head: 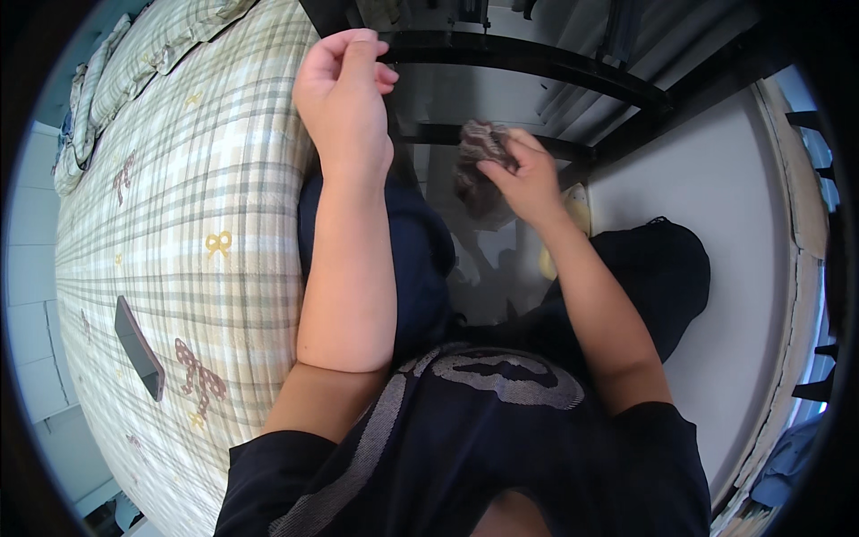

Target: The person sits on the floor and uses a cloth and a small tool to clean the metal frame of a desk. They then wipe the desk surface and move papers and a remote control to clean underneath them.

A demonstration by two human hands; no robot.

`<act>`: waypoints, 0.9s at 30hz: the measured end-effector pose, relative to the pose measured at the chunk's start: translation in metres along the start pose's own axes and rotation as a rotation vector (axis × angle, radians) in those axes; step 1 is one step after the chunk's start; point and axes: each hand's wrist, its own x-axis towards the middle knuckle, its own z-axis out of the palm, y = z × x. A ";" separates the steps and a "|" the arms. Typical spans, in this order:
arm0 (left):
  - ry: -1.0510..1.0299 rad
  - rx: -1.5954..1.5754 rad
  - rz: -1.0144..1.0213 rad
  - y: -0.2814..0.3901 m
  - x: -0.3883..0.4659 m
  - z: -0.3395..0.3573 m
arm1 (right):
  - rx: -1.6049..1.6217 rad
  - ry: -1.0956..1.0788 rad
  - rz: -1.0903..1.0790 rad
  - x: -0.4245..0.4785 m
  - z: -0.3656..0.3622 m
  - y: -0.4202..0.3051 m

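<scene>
A crumpled brown patterned cloth (482,164) hangs bunched in my right hand (530,174), pinched between thumb and fingers in front of a black metal frame (523,52). My left hand (345,101) is raised by the edge of the bed, its fingers curled with the tips turned away from me. I see nothing in it, though the inside of its grip is partly hidden. Both forearms reach forward over my dark-clothed legs, and the two hands are apart from each other.
On my left is a bed with a plaid cover (255,201), where a smartphone (139,349) lies. Black bars cross ahead of me. A yellow slipper (577,209) shows beside my right leg, near a pale wall (704,181). Blue fabric (785,463) lies at the far lower right.
</scene>
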 end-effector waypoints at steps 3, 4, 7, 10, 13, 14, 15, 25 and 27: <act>0.078 -0.064 0.120 0.003 0.001 0.006 | -0.069 0.072 -0.108 0.021 0.036 0.021; 0.096 -0.094 0.154 0.003 0.000 0.006 | -0.143 0.084 -0.100 0.028 0.051 0.030; 0.086 -0.120 0.128 -0.003 -0.012 0.014 | -0.388 0.018 -0.033 0.038 0.078 0.051; 0.074 -0.135 -0.117 -0.027 -0.032 0.021 | -0.557 -0.134 0.127 0.042 0.077 0.035; 0.228 -0.164 -0.581 -0.056 -0.050 0.030 | -0.551 -0.055 0.170 0.036 0.065 0.041; 0.273 -0.126 -0.648 -0.067 -0.054 0.032 | -0.563 0.028 0.125 0.027 0.056 0.061; 0.324 -0.085 -0.718 -0.076 -0.056 0.034 | -0.572 0.105 0.082 0.018 0.046 0.075; 0.170 0.456 -1.063 -0.146 -0.120 0.026 | -0.616 0.528 0.437 -0.021 -0.057 0.093; 0.124 0.362 -1.217 -0.148 -0.125 0.026 | -0.359 0.618 0.597 -0.023 -0.066 0.095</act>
